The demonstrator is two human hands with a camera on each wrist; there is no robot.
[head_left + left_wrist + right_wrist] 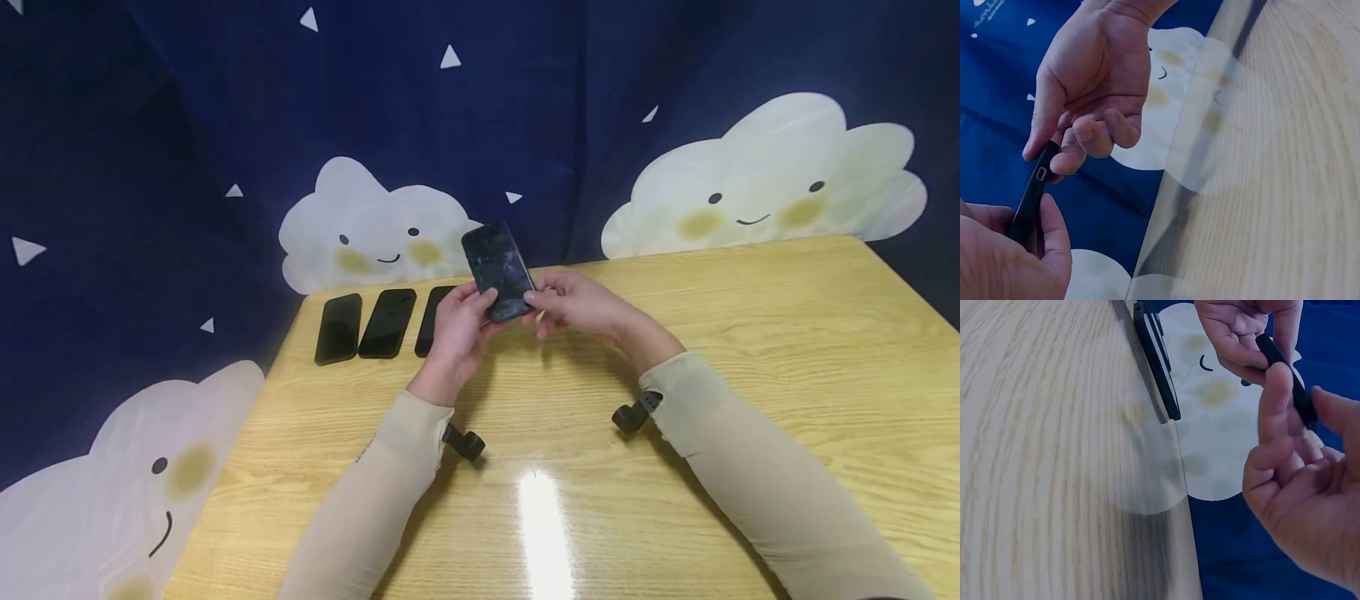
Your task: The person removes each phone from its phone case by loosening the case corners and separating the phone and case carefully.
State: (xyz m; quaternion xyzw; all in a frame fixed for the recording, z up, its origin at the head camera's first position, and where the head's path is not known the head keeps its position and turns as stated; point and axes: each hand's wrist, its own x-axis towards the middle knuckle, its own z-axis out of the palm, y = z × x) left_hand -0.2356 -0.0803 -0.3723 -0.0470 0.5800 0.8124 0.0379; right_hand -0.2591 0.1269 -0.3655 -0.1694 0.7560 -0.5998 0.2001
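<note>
Left sleeve [367,500] and right sleeve [780,492] nearest, both cut off by the bottom edge; print on the left one too small to read. Black wrist cam [468,446] at the left cuff, another [632,415] at the right cuff.

Held phone [498,271]: raised over the far side of the table [600,517], tilted, dark screen up, top end overlapping the wall cloth [420,92] in the head view. Pale marks on the screen; can't tell smudges from reflections. Back not visible there. Left wrist view gets it nearly edge-on, with a small slot [1041,174] in the end.

Left hand [461,325]: pinching the phone's lower left side, thumb on the screen; fingers underneath mostly hidden in the head view. Right hand [581,304]: pinching the lower right edge, thumb on top, fingertips partly behind the phone. Both grips narrow, just phone thickness.

Left phone [338,329] and middle phone [387,323] lie side by side on the table, dark faces up. Third phone [427,325] right of them, partly covered by the left hand. Right wrist view shows phones edge-on, overlapping and cut by the top edge; count unclear there.

Lower-left cloud [127,467] runs out of frame. Glare [543,533] washes out some wood grain.
</note>
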